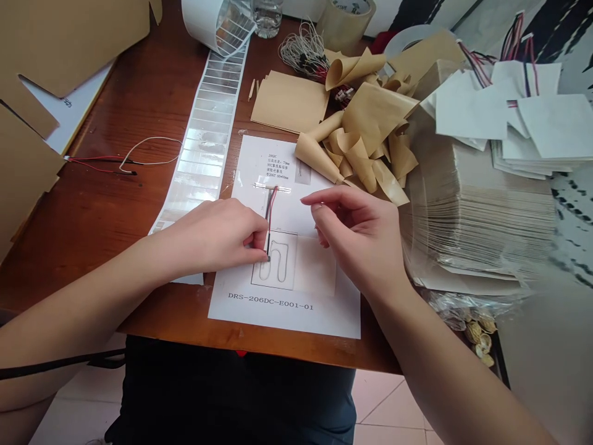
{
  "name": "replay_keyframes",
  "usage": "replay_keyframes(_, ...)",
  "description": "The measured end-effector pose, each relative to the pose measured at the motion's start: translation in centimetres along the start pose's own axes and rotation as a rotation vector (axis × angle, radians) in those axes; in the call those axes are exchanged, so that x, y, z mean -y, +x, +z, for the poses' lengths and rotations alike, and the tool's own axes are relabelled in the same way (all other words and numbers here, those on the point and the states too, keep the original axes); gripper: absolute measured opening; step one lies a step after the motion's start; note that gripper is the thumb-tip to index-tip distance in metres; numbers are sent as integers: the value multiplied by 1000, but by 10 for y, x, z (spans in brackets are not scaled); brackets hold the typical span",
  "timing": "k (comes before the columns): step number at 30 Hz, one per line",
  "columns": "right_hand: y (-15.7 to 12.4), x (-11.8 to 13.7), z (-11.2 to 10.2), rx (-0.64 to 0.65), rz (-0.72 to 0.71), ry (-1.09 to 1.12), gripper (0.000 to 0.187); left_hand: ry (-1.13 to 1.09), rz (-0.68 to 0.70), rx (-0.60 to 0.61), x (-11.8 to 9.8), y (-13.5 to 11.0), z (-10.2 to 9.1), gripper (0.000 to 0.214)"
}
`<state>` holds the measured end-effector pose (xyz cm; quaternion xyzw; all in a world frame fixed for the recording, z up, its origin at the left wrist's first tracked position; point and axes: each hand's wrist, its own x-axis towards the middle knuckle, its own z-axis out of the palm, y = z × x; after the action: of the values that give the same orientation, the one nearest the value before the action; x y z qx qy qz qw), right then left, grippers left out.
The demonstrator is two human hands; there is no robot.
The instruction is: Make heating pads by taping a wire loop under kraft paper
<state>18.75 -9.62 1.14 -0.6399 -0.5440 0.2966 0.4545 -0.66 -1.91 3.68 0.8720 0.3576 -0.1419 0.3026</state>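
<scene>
On the desk, a printed white sheet shows a looped heating-wire diagram, and a lighter square panel lies beside the drawing. A red and black wire lead runs down the sheet from a taped strip to a small dark end over the drawing. My left hand is closed at that lower end, thumb and fingertips pinching the lead. Over the sheet's right side hovers my right hand, fingers loosely curled, index and thumb slightly apart, with nothing visible between them.
A label strip unrolls left of the sheet. Brown paper scraps, square brown sheets, bundled wires and a tape roll lie behind. A tall stack of white pieces stands right; cardboard stands left.
</scene>
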Motion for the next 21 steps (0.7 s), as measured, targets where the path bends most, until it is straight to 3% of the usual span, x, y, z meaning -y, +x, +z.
replay_keyframes(9,1,-1,1,39,-32,-43,14,-49,-39,-15,-2,-2,2,19)
replay_keyframes(15,0,-1,2,56,-44,-69,15,-27,-94,-100,1,-1,3,34)
replay_keyframes(21,-2,-1,1,69,-60,-91,16,-63,-83,-67,3,0,3,30)
